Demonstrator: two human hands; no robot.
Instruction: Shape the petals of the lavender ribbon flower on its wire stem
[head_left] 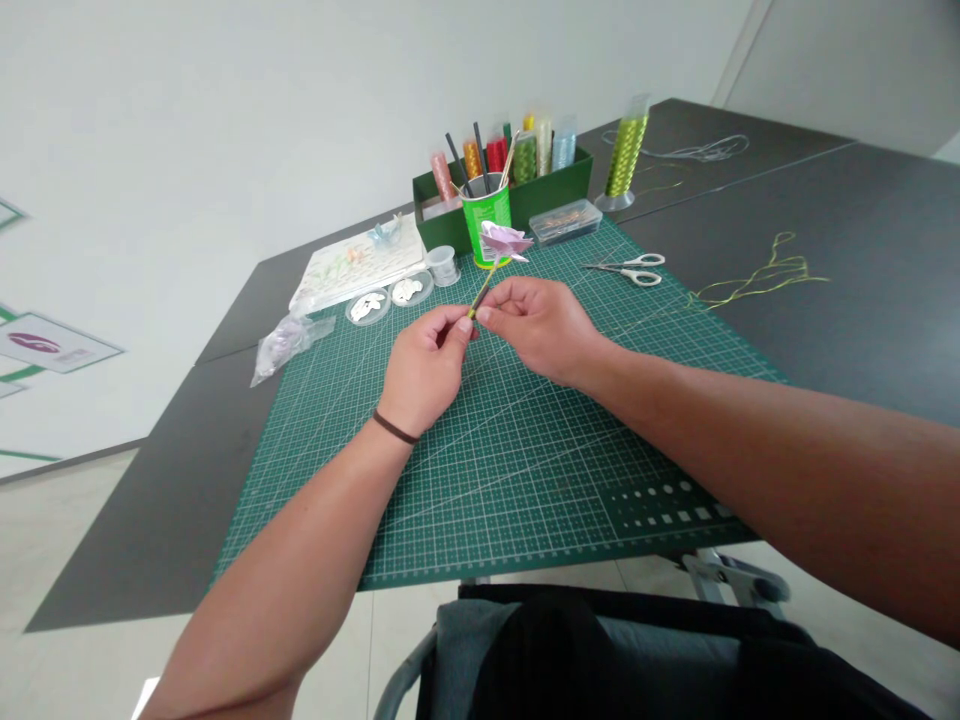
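A pale lilac artificial flower (505, 241) is held above the green cutting mat (510, 460), its bloom tilted up and away from me. Its thin stem (481, 294) is yellow-green near the bloom and at the lower end, with a darker stretch between. My left hand (421, 368), with a dark band at the wrist, pinches the stem's lower end between thumb and fingers. Just above that, my right hand (546, 328) is closed with thumb and fingertip on the stem. Whether a thread also lies between the right fingers is too small to tell.
Behind the flower stand a green can (480, 215) of tools and a dark green box (551, 188) of thread spools. Scissors (637, 268), a clear case (564, 222) and a green thread spool (627, 155) lie right; loose thread (776, 270), small dishes (368, 307) and a plastic bag (283, 345) also surround the hands.
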